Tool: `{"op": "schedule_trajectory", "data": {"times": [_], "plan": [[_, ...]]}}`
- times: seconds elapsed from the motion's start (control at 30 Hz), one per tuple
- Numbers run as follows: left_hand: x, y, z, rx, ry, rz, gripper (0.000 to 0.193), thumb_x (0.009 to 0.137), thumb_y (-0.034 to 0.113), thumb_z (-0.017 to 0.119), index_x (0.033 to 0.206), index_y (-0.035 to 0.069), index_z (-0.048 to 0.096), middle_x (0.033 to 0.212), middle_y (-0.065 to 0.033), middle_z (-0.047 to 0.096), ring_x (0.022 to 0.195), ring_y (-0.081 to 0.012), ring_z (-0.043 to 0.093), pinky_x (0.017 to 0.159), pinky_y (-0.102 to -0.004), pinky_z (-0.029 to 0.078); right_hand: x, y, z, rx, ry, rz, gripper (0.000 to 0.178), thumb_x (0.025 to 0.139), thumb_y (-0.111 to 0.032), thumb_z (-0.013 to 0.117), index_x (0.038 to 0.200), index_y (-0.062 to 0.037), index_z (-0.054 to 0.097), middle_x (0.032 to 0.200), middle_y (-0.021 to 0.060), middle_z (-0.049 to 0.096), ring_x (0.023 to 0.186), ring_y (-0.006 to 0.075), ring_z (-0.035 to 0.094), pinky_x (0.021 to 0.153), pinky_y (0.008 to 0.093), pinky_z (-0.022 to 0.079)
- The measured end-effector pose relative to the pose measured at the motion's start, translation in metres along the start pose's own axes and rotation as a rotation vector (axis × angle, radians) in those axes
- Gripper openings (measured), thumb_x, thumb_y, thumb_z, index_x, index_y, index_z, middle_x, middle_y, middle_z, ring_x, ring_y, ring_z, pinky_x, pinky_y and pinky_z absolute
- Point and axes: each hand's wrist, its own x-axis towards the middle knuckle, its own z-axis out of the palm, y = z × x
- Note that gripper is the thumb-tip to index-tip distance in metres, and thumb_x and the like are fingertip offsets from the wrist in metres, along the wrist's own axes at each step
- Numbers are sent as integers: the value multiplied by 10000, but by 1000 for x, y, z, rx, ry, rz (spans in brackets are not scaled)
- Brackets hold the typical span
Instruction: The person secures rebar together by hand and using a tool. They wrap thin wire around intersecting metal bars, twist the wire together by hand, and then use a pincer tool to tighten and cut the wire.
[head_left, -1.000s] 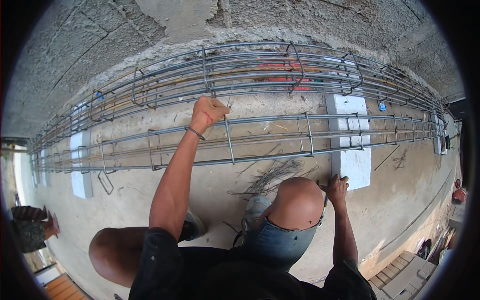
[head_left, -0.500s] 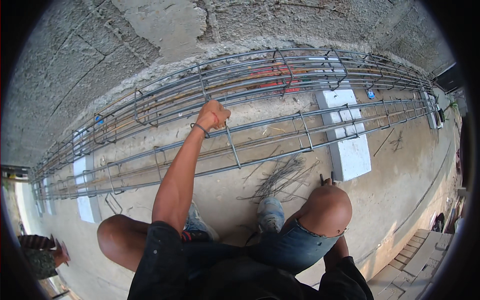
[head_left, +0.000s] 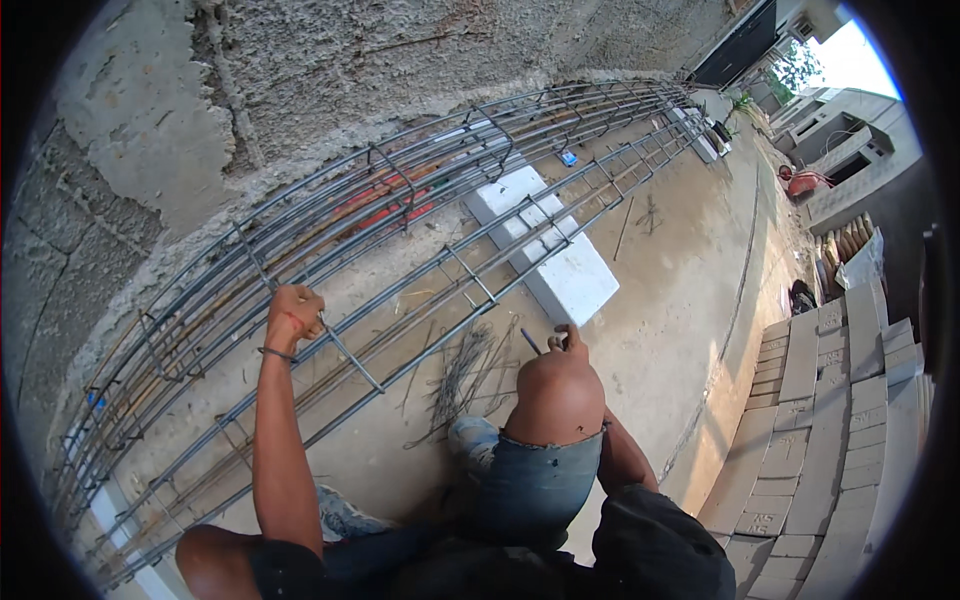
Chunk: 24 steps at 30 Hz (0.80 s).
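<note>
My left hand (head_left: 296, 315) is closed around the top end of a square stirrup on the near rebar cage (head_left: 455, 270), a long frame of steel bars and ties. A dark band is on that wrist. My right hand (head_left: 568, 342) shows just past my bent right knee, which hides most of it. Its fingers are curled, and beside them sticks out a dark, slim rod-like tool (head_left: 531, 341); its full shape is hidden. A tangled bunch of thin tie wire (head_left: 465, 375) lies on the concrete between the near cage and my foot.
A second rebar cage (head_left: 400, 175) runs along the rough wall (head_left: 400, 50). A pale block (head_left: 575, 275) carries both cages. Something red (head_left: 385, 205) lies beneath the far cage. Stacked grey blocks (head_left: 800, 420) stand at the right, and a red wheelbarrow-like object (head_left: 805, 183) farther off.
My view has turned to the right, bringing in more of the stacked blocks and the buildings. My left hand stays on the stirrup. More of my right hand's fingers show past the knee.
</note>
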Motion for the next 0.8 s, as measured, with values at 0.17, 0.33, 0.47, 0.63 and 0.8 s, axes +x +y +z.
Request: {"op": "schedule_trajectory", "data": {"times": [0.17,0.33,0.47,0.63,0.8], "plan": [[3,5,10,34,-10,-1,149,767,81,615,808,-62,604,547,-119,577,404,-176,563,344,-296,438,-8,-5,-5,165,-285,-67,591,904,-506,512,1319,-92,439,1037,213,617,944,274,606,759,390,480],[7,-3,5,-11,-33,-21,193,771,102,635,859,-67,601,551,-126,583,396,-170,553,341,-284,426,-23,-46,-20,319,-568,-26,704,886,-607,458,1416,-156,352,1185,211,575,992,283,583,811,384,483],[6,-5,7,-27,-3,-25,176,773,96,634,850,-60,604,548,-123,580,406,-166,558,342,-281,419,-19,-32,-55,1081,-696,62,789,859,-672,403,1466,-204,219,1287,214,503,1076,303,533,881,440,454],[2,4,-2,-11,-25,-31,144,752,72,618,830,-48,607,573,-108,580,419,-165,564,355,-280,417,-17,-103,-107,1328,-363,-243,567,908,-618,342,1337,-248,347,1314,219,447,1215,384,448,973,574,359],[6,1,4,-69,-68,-43,150,734,99,645,803,-32,625,585,-104,597,441,-170,579,378,-290,452,10,-237,-119,1229,-419,-605,428,976,-479,294,1090,-113,484,1235,184,498,1218,370,467,1009,523,405]]}}
